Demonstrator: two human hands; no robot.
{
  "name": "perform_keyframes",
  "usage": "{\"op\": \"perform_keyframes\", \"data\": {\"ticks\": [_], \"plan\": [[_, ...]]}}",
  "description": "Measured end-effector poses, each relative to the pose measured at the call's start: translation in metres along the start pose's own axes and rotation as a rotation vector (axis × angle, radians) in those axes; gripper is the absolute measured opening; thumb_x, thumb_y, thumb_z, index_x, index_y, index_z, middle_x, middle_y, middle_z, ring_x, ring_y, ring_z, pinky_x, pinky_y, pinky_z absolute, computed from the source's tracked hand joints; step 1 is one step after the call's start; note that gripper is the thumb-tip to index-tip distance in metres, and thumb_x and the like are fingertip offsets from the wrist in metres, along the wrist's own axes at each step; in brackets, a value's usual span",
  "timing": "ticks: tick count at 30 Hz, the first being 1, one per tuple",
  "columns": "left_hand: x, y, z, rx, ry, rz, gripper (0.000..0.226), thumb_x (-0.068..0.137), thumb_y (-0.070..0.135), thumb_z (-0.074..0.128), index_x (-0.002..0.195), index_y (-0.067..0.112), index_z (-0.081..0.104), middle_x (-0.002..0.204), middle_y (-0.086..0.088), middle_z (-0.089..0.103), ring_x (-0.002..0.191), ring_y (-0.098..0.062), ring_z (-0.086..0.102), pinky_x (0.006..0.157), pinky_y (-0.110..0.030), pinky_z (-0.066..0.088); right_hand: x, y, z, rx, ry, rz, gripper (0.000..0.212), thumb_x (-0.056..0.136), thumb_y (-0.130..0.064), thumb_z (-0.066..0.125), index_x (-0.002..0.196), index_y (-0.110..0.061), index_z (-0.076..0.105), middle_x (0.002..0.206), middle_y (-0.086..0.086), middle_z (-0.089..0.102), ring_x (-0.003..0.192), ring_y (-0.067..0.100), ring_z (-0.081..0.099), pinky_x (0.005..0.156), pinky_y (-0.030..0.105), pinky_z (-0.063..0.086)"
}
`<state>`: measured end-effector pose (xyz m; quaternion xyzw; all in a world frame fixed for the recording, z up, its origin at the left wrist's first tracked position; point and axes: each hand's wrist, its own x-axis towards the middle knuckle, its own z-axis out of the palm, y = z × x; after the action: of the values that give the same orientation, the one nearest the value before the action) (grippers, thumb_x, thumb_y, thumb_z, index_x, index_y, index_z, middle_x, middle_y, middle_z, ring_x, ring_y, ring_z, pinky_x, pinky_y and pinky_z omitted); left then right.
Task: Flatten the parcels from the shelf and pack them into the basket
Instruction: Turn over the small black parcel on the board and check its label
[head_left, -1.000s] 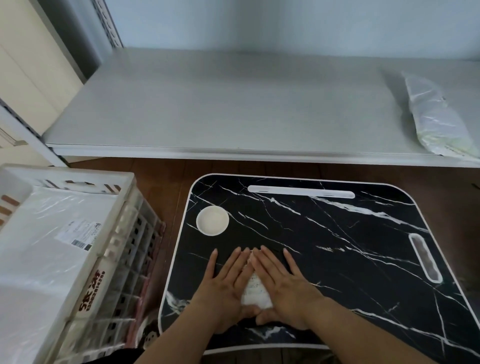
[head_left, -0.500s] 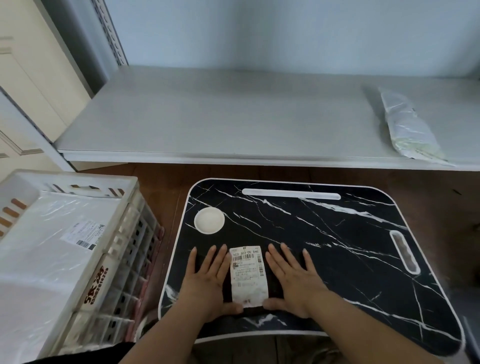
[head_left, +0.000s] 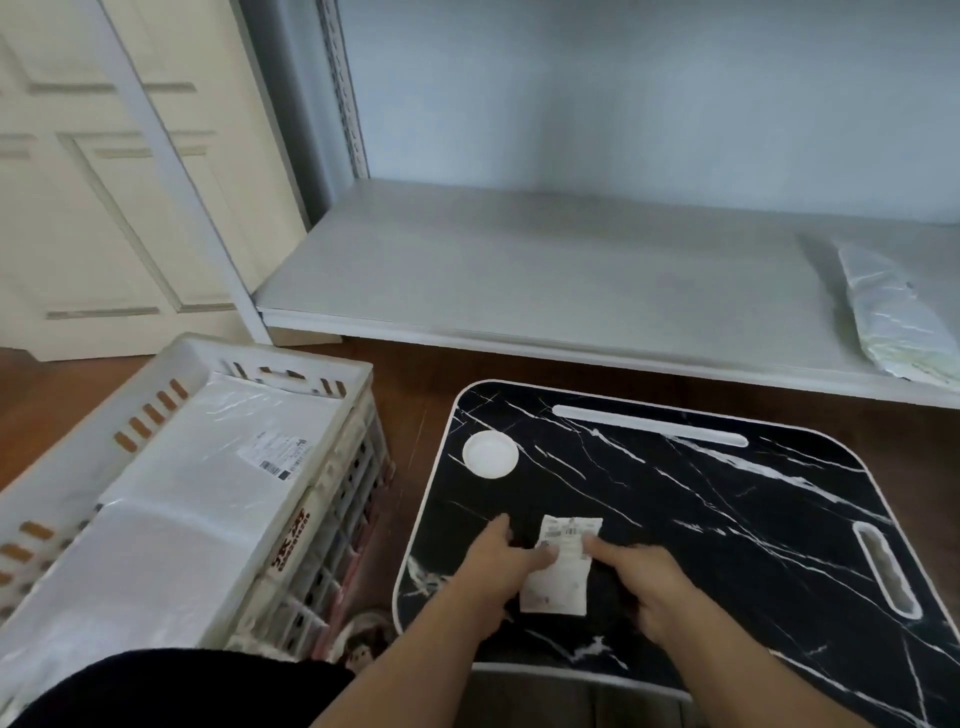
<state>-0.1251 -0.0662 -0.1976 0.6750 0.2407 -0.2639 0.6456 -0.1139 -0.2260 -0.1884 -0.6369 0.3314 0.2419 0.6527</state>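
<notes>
A small dark parcel with a white shipping label (head_left: 563, 569) lies on the black marble-pattern lap desk (head_left: 727, 525), near its front left. My left hand (head_left: 496, 577) grips the parcel's left side, thumb on the label. My right hand (head_left: 647, 587) holds the right side, with a fingertip on the label's upper edge. The dark wrapper is hard to tell from the desk. On the floor to the left, the white slatted basket (head_left: 234, 351) holds flat white parcels (head_left: 218, 457). One crumpled pale parcel (head_left: 893, 322) lies at the right end of the grey shelf (head_left: 519, 270).
The lap desk has a white round recess (head_left: 490, 453) at its far left, a long slot along the back and a handle cut-out at the right. A cream door (head_left: 104, 182) stands behind the basket. Brown floor shows between basket and desk.
My hands were pressing flat on and beside the parcel; now their fingers have closed on its two sides. My view has swung left and up, showing more of the basket and door.
</notes>
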Motion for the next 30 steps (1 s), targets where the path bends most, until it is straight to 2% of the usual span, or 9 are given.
{"op": "perform_keyframes", "data": {"ticks": [3, 6, 8, 15, 20, 23, 26, 28, 30], "plan": [[0.0, 0.011, -0.021, -0.227, -0.001, -0.016, 0.091, 0.059, 0.024, 0.091, 0.135, 0.005, 0.045, 0.126, -0.013, 0.06, 0.104, -0.023, 0.065, 0.092, -0.04, 0.054, -0.012, -0.023, 0.009, -0.005, -0.069, -0.088, 0.017, 0.085, 0.003, 0.066, 0.102, 0.003, 0.069, 0.09, 0.023, 0.073, 0.085, 0.037, 0.07, 0.072, 0.044, 0.056], [-0.011, 0.032, -0.045, -0.224, -0.048, 0.003, 0.034, 0.084, 0.017, 0.074, 0.11, 0.012, 0.054, 0.105, -0.001, 0.067, 0.093, -0.015, 0.064, 0.08, -0.033, 0.054, -0.02, -0.051, 0.03, -0.023, -0.129, -0.171, 0.021, 0.087, 0.001, 0.063, 0.107, -0.001, 0.067, 0.096, 0.021, 0.073, 0.091, 0.038, 0.069, 0.075, 0.047, 0.055], [-0.019, 0.05, -0.056, -0.164, -0.077, 0.044, 0.02, 0.088, 0.016, 0.069, 0.108, 0.013, 0.063, 0.102, 0.002, 0.071, 0.089, -0.012, 0.067, 0.073, -0.029, 0.055, -0.026, -0.07, 0.047, -0.022, -0.169, -0.215, 0.02, 0.088, -0.002, 0.063, 0.107, -0.004, 0.067, 0.098, 0.021, 0.073, 0.092, 0.038, 0.069, 0.075, 0.048, 0.055], [-0.028, 0.095, -0.135, -0.055, 0.089, 0.226, 0.026, 0.087, 0.011, 0.069, 0.113, 0.009, 0.065, 0.113, -0.006, 0.071, 0.1, -0.02, 0.069, 0.088, -0.038, 0.056, -0.048, -0.108, 0.135, -0.136, -0.293, -0.385, 0.017, 0.081, 0.0, 0.071, 0.094, -0.01, 0.068, 0.092, 0.009, 0.073, 0.086, 0.029, 0.07, 0.071, 0.042, 0.056], [-0.039, 0.097, -0.204, -0.158, 0.144, 0.292, 0.025, 0.085, 0.012, 0.072, 0.109, 0.01, 0.066, 0.112, -0.007, 0.071, 0.096, -0.02, 0.07, 0.086, -0.039, 0.057, -0.054, -0.117, 0.205, -0.179, -0.34, -0.478, 0.018, 0.081, -0.004, 0.074, 0.097, -0.011, 0.069, 0.087, 0.001, 0.071, 0.078, 0.017, 0.069, 0.053, 0.025, 0.056], [-0.044, 0.088, -0.244, -0.259, 0.145, 0.299, 0.022, 0.086, 0.022, 0.071, 0.107, 0.017, 0.067, 0.107, -0.001, 0.073, 0.096, -0.019, 0.07, 0.082, -0.035, 0.058, -0.052, -0.115, 0.247, -0.264, -0.407, -0.534, 0.028, 0.081, -0.007, 0.075, 0.108, -0.011, 0.07, 0.101, 0.003, 0.072, 0.088, 0.018, 0.07, 0.063, 0.026, 0.056], [-0.035, 0.075, -0.279, -0.292, 0.245, 0.322, 0.025, 0.084, 0.022, 0.073, 0.108, 0.02, 0.066, 0.103, 0.0, 0.074, 0.097, -0.027, 0.07, 0.088, -0.044, 0.055, -0.048, -0.11, 0.288, -0.412, -0.457, -0.548, 0.03, 0.086, -0.011, 0.072, 0.115, -0.014, 0.067, 0.113, 0.002, 0.07, 0.096, 0.016, 0.066, 0.071, 0.025, 0.054], [-0.027, 0.062, -0.299, -0.314, 0.35, 0.294, 0.018, 0.085, 0.019, 0.071, 0.102, 0.021, 0.064, 0.1, 0.0, 0.073, 0.089, -0.021, 0.071, 0.081, -0.039, 0.059, -0.04, -0.106, 0.309, -0.664, -0.385, -0.639, 0.036, 0.088, -0.021, 0.069, 0.123, -0.017, 0.06, 0.123, 0.0, 0.064, 0.108, 0.018, 0.061, 0.083, 0.029, 0.05], [-0.02, 0.045, -0.316, -0.271, 0.46, 0.222, 0.016, 0.087, 0.019, 0.069, 0.101, 0.019, 0.062, 0.101, -0.002, 0.07, 0.089, -0.02, 0.069, 0.08, -0.036, 0.058, -0.036, -0.1, 0.316, -0.895, -0.286, -0.717, 0.05, 0.09, -0.028, 0.067, 0.135, -0.016, 0.048, 0.13, 0.002, 0.057, 0.116, 0.021, 0.056, 0.086, 0.028, 0.044]]}}
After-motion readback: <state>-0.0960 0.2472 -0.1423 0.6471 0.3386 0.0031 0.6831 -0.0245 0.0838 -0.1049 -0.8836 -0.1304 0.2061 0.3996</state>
